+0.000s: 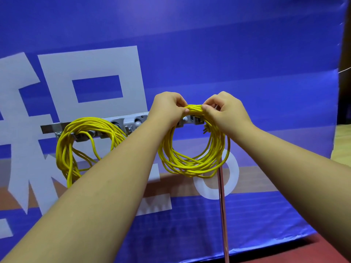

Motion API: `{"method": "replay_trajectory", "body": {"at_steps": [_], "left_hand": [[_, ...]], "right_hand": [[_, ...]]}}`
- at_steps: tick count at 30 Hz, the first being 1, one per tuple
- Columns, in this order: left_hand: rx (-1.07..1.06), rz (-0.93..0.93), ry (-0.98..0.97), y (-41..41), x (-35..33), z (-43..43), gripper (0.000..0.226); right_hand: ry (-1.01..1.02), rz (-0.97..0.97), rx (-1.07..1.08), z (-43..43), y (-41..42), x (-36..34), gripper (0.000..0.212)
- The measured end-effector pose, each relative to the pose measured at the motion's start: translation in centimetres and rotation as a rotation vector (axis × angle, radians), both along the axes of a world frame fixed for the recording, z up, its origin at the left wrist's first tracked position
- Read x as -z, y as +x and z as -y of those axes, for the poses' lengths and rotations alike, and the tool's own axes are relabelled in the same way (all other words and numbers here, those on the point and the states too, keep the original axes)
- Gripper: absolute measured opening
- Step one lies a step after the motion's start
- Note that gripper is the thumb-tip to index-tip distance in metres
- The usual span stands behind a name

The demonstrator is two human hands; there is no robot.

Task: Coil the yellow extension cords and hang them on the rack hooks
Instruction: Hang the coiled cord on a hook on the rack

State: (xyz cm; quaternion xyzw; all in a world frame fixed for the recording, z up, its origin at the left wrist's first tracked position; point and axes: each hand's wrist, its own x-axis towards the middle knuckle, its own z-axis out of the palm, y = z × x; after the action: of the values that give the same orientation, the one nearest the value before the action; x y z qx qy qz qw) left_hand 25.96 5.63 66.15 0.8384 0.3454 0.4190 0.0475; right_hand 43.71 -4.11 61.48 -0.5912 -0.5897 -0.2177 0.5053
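From the head camera, you are facing a grey rack (pixel 131 122) fixed across a blue banner (pixel 247 54) with large pale lettering. Both your arms reach forward to the rack's right end.

Your left hand (pixel 167 109) and right hand (pixel 226 111) are clenched on the top of one coiled yellow cord (pixel 190 166) — thumbs and fingertips pinch the bundled strands from either side, the two hands almost touching each other. The top of this coil sits level with the rack's right end and right in front of it. The loops hang below the rack in a round bunch, with a few strands sagging loose at the bottom. Whether the coil already rests on a hook cannot be told, because your hands and the strands cover that part of the rack.

A second yellow coil (pixel 65 154) hangs over the rack's left half, draped across the bar, its loops longer and less even, dropping well below the rack behind your left forearm.

A thin metal pole (pixel 222 205) runs down from below the rack's right end, behind the held coil. Lower and to the right of the rack, a strip of red floor (pixel 313 251) shows under the banner's edge.
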Motion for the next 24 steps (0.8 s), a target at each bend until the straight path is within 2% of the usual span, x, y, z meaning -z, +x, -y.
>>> {"method": "replay_trajectory", "body": {"at_steps": [3, 7, 10, 14, 17, 24], "left_hand": [[-0.019, -0.016, -0.009, 0.2, -0.4, 0.2, 0.011], [-0.052, 0.002, -0.018, 0.5, -0.3, 0.5, 0.009], [-0.044, 0.033, -0.032, 0.5, -0.1, 0.3, 0.012], [-0.032, 0.031, -0.018, 0.4, 0.2, 0.3, 0.015], [-0.037, 0.037, -0.003, 0.5, 0.4, 0.2, 0.017], [-0.066, 0.032, 0.052, 0.3, 0.8, -0.1, 0.023]], "right_hand": [[-0.010, 0.051, 0.034, 0.2, 0.3, 0.0, 0.016], [-0.055, 0.263, 0.143, 0.2, -0.5, 1.1, 0.022], [-0.059, 0.217, 0.185, 0.2, -1.3, 2.0, 0.020], [-0.121, 0.181, 0.316, 0.2, -1.1, 3.1, 0.026], [-0.136, 0.053, 0.327, 1.0, -0.7, 4.6, 0.030], [-0.127, -0.360, 0.209, 2.1, -0.2, 10.1, 0.040]]}}
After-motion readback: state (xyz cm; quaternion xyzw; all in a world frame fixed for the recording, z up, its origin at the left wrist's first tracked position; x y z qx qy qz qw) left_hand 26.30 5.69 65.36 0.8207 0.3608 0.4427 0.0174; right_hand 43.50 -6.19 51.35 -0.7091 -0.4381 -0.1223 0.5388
